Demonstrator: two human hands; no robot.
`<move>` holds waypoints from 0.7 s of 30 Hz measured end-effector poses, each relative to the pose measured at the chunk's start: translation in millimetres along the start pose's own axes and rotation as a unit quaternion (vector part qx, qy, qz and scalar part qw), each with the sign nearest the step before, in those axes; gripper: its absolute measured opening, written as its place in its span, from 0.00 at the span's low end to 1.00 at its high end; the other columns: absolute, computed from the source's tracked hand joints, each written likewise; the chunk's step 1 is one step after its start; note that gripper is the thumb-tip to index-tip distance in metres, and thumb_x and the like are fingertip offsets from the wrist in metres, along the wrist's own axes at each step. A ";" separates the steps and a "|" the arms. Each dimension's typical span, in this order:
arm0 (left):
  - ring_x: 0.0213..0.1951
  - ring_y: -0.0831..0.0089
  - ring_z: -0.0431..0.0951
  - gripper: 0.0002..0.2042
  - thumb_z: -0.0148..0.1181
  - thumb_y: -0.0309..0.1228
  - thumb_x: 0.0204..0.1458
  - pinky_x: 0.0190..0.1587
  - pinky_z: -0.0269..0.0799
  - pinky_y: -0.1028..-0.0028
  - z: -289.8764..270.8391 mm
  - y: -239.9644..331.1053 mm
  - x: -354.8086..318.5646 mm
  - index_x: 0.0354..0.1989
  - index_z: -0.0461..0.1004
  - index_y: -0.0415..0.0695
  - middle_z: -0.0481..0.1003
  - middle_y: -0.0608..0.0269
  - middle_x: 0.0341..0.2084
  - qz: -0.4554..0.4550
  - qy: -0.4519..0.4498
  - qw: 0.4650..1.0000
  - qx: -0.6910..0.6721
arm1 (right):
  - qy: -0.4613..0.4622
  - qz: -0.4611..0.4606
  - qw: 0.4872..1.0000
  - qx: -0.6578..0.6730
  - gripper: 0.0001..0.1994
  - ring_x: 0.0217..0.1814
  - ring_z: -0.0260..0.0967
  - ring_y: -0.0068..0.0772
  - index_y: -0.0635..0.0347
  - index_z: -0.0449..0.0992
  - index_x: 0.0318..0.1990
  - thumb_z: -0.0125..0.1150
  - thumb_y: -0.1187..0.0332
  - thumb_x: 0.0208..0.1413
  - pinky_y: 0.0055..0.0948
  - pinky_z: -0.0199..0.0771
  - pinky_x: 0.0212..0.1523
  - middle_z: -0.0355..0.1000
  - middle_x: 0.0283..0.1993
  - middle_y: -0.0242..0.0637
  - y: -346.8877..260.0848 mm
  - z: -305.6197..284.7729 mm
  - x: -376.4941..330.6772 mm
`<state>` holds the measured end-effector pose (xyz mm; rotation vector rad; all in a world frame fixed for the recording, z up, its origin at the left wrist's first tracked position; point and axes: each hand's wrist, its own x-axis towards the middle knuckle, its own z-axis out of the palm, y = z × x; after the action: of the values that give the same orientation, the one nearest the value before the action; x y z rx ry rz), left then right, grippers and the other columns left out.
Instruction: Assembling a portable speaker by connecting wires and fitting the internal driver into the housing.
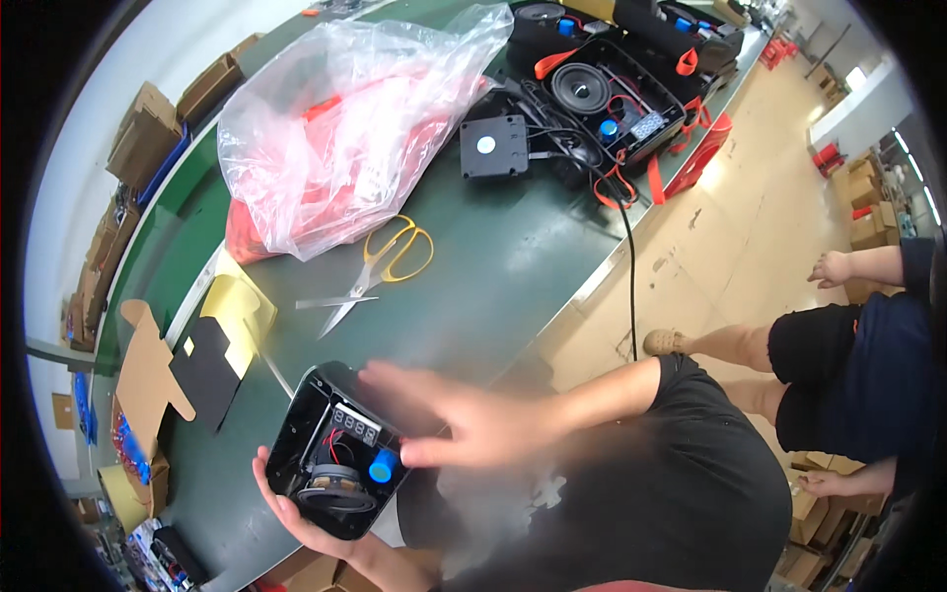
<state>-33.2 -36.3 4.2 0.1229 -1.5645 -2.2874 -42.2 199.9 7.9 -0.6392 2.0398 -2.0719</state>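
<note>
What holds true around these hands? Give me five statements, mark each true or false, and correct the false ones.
1. The bare left hand holds the open black plastic speaker case. True.

2. The yellow-handled metal scissors lie on the smooth green tabletop. True: the scissors rest on the tabletop.

3. The right hand grips the scissors. False: the blurred, open right hand is at the case; whether it touches is unclear.

4. The cylindrical part in the case is yellow. False: the cylindrical part is blue.

5. The transparent plastic bag contains red material. True.
</note>
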 end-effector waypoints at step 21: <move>0.71 0.55 0.49 0.33 0.43 0.48 0.65 0.72 0.38 0.58 88.8 3.0 -5.5 0.70 0.47 0.36 0.51 0.48 0.70 0.047 -0.270 0.962 0.019 | 0.115 0.196 0.961 0.159 0.51 0.50 0.70 0.28 0.57 0.32 0.75 0.69 0.62 0.55 0.28 0.74 0.46 0.66 0.60 0.52 -80.3 -93.1 -77.9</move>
<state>-51.6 43.0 40.1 -0.6027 -1.8123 -2.3317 3.8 320.8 74.7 0.0603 1.6964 -2.2253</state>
